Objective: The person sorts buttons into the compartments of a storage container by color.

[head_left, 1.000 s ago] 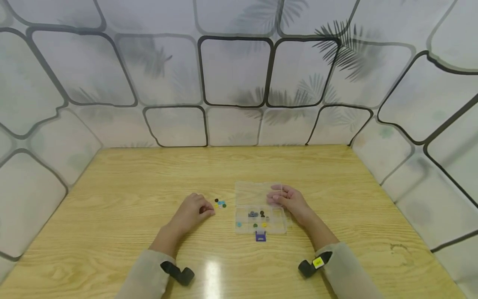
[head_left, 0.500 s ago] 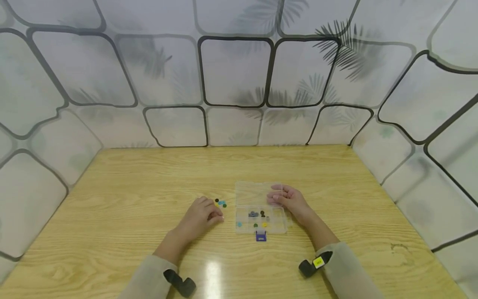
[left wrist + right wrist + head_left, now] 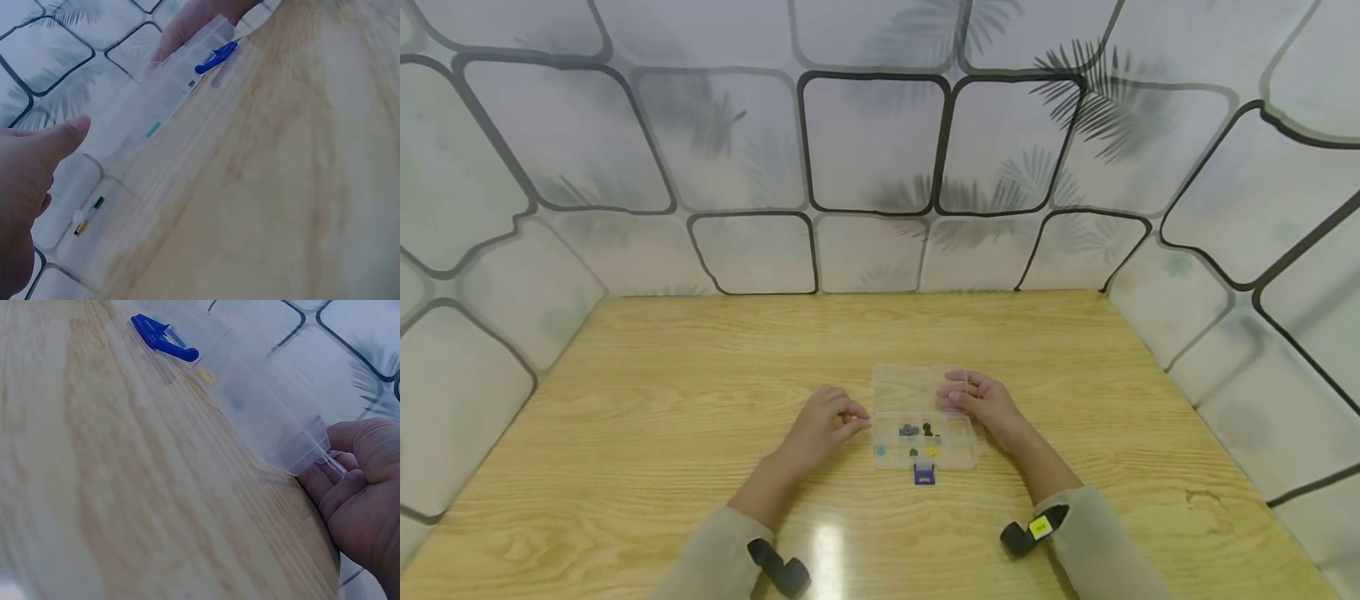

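A clear plastic compartment box (image 3: 887, 466) lies on the table with its lid (image 3: 910, 385) raised at the back and a blue latch (image 3: 924, 476) at the front. Small round pieces sit in its compartments: grey-blue ones (image 3: 909, 430), black ones (image 3: 927, 428), a yellow one (image 3: 932, 451), a green one and a light blue one (image 3: 880, 450). My left hand (image 3: 826, 425) hovers at the box's left edge, thumb and fingertips close together; whether a piece is between them is hidden. My right hand (image 3: 992, 410) grips the box's lid at its right end, fingers seen through the plastic.
On the wooden table (image 3: 700, 350), several loose small pieces (image 3: 90, 215) lie left of the box, below my left hand in the left wrist view; in the head view that hand covers them. A patterned wall (image 3: 872, 142) stands behind and along both sides.
My left hand has moved right, past the loose pieces, up to the box's left edge, and now hides those pieces in the head view. The right hand and the box stay in place.
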A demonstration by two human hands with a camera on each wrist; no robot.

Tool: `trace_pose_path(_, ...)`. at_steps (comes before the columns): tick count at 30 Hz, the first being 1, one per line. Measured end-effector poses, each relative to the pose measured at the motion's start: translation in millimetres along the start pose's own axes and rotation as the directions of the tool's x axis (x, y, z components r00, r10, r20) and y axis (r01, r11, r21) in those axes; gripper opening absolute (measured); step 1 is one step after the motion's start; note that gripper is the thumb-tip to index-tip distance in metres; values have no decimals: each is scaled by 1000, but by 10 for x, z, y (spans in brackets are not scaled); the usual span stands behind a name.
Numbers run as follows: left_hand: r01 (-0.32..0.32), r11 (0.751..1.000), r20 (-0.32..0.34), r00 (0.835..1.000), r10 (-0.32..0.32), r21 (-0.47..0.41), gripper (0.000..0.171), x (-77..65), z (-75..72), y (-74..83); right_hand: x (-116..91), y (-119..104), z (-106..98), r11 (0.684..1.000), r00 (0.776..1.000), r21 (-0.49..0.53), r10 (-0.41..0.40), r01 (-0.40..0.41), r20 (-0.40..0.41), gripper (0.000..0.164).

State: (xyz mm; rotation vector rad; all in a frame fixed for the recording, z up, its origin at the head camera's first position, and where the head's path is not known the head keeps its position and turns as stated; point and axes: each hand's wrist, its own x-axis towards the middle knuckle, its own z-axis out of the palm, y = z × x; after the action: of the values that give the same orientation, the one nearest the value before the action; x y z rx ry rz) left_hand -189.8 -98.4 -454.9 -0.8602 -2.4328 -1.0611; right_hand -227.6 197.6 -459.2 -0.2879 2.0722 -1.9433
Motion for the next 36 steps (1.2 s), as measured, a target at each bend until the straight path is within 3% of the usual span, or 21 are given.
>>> trace_pose_path(4, 128, 992, -6, 992, -128, -7, 8, -5, -51, -66, 3, 3, -1, 1000, 1000, 6, -4, 4, -4, 48)
trace_pose_path(6, 209, 978, -5, 978, -209, -13, 8, -15, -104, -108, 0, 5, 0, 1000, 1000, 12, -10, 10, 0, 48)
trace_pose_path(9, 259, 966, -33, 965, -259, -3, 9, -31, -178, -185, -5, 11, 2, 1000, 1000, 26, -7, 7, 0, 47)
trace_pose_path(22, 307, 951, -98, 948, -302, 39, 15, -57, -398, -399, 11, 7, -15, 1000, 1000, 10, -12, 12, 14, 48)
trace_pose_path(27, 304, 951, -62, 952, -301, 59, 18, -43, -387, -459, 20, -6, -12, 1000, 1000, 8, -21, 21, 12, 48)
trace_pose_path(32, 346, 934, 15, 937, -349, 91, 22, -21, -337, -513, 18, 4, -7, 1000, 1000, 17, -19, 18, 7, 48)
trace_pose_path(36, 338, 932, 54, 936, -347, 128, 23, -21, -297, -540, 18, 21, -5, 999, 1000, 34, -10, 10, 8, 48)
